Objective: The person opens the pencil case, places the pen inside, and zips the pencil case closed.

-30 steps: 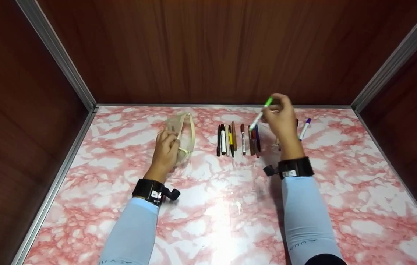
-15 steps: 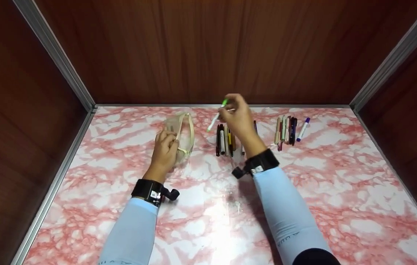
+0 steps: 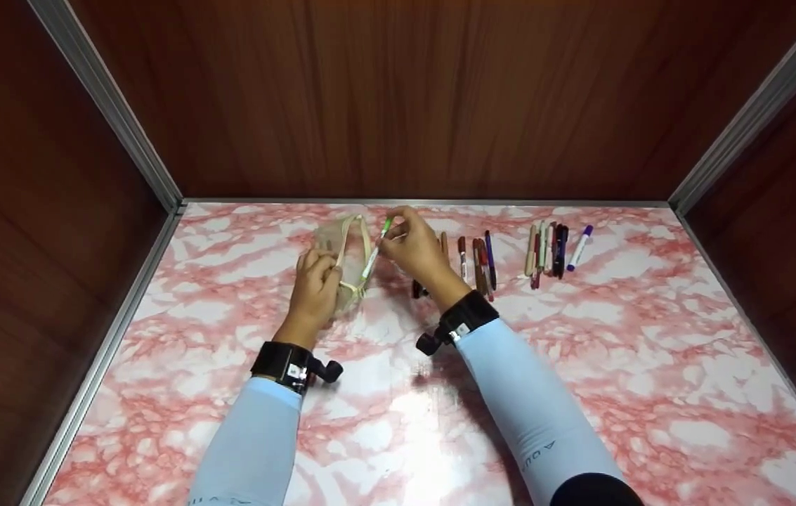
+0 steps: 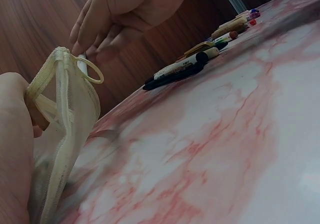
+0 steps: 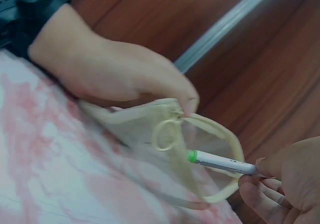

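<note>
My left hand grips one side of a cream mesh zip pouch, whose mouth gapes toward the right. A pull ring hangs from its zip end. Between the thumb and fingers of my right hand is a white marker with green ends. Its lower green end is at the pouch's open mouth in the right wrist view. The left wrist view shows only a short white piece of the marker behind the pouch's edge.
Several pens lie right of the pouch, some partly hidden by my right hand. Farther right lie another row of pens and a purple-capped marker. Brown panels wall the marbled table.
My right hand has carried the green-ended marker leftward across the pens and down to the pouch's mouth. The left hand and pouch have stayed in place.
</note>
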`<state>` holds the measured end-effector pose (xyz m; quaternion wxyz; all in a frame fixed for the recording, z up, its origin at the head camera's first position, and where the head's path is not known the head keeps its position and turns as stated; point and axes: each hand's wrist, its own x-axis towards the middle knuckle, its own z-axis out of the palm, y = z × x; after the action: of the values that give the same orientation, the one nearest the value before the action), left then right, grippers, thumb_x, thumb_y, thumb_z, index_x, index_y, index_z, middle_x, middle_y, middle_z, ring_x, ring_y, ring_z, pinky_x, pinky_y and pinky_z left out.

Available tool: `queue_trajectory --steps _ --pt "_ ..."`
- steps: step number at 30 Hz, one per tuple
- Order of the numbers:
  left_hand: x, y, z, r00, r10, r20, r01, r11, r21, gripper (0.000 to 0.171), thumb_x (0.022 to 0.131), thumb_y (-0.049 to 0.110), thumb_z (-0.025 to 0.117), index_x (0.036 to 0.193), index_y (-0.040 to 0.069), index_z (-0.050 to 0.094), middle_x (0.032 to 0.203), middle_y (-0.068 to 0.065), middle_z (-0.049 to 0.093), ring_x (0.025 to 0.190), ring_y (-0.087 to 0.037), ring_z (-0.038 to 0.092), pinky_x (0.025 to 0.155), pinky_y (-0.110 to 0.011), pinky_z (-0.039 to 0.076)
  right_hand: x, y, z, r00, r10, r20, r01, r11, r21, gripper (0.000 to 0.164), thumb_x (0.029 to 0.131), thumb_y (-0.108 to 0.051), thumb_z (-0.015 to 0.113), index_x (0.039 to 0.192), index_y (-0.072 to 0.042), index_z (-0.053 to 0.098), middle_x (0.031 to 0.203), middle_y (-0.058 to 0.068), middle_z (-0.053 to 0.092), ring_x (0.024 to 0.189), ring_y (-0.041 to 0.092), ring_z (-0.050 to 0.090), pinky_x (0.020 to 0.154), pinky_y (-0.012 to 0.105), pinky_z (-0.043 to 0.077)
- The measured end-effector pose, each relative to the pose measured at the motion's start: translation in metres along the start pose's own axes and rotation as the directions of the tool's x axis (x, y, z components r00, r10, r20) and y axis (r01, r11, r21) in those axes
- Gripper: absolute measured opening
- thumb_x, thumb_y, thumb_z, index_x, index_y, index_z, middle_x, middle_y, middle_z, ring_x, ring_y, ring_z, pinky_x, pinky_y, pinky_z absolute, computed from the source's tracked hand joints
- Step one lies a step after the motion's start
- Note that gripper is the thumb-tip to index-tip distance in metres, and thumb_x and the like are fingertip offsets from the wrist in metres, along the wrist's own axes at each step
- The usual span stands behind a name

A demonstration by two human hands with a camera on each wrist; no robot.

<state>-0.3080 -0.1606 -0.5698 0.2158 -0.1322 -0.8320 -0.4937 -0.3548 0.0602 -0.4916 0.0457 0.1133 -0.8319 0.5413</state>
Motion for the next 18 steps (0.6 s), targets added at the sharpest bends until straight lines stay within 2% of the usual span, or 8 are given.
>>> queue_trajectory --steps 2,8,12,18 --pt "0.0 0.0 0.0 1.0 0.002 -0.002 -0.002 1.0 0.0 0.019 0.107 0.009 0.059 0.096 -0.005 0.067 0.136 -0.027 0.066 0.148 -0.05 0.048 0.132 -0.061 0.036 -0.002 0.0 0.005 0.999 0.006 0.034 -0.007 0.999 0.035 0.052 0.094 0.003 0.078 0.144 -0.003 0.063 0.1 0.014 0.08 0.076 0.011 0.071 0.07 0.023 0.059" --pt "0.0 0.0 0.0 1.0 -0.013 0.007 0.013 1.0 -0.001 0.019 0.107 0.009 0.059 0.098 -0.005 0.068 0.137 -0.026 0.065 0.15 -0.049 0.048 0.134 -0.06 0.035 -0.006 -0.001 0.014 0.993 0.018 0.118 -0.021 1.0 0.02 0.051 0.096 0.005 0.074 0.145 0.001 0.063 0.104 0.017 0.08 0.082 0.018 0.073 0.067 0.022 0.058" --pt "0.001 0.001 0.0 1.0 -0.026 0.014 0.026 1.0 -0.001 0.019 0.107 0.01 0.059 0.098 -0.005 0.068 0.138 -0.026 0.065 0.152 -0.049 0.047 0.135 -0.06 0.035 -0.007 -0.001 0.017 0.98 0.021 0.196 -0.016 0.999 -0.029 0.044 0.099 0.003 0.072 0.143 -0.001 0.068 0.112 0.019 0.08 0.092 0.024 0.077 0.073 0.026 0.063" --pt "0.001 0.002 -0.001 1.0 -0.015 0.012 0.015 1.0 0.004 0.019 0.106 0.009 0.058 0.096 -0.005 0.067 0.136 -0.026 0.065 0.15 -0.049 0.047 0.133 -0.061 0.036 -0.009 -0.001 0.015 0.954 -0.029 0.3 0.053 0.996 -0.074 0.038 0.104 -0.003 0.073 0.141 0.002 0.072 0.124 0.022 0.083 0.108 0.036 0.081 0.088 0.032 0.066"
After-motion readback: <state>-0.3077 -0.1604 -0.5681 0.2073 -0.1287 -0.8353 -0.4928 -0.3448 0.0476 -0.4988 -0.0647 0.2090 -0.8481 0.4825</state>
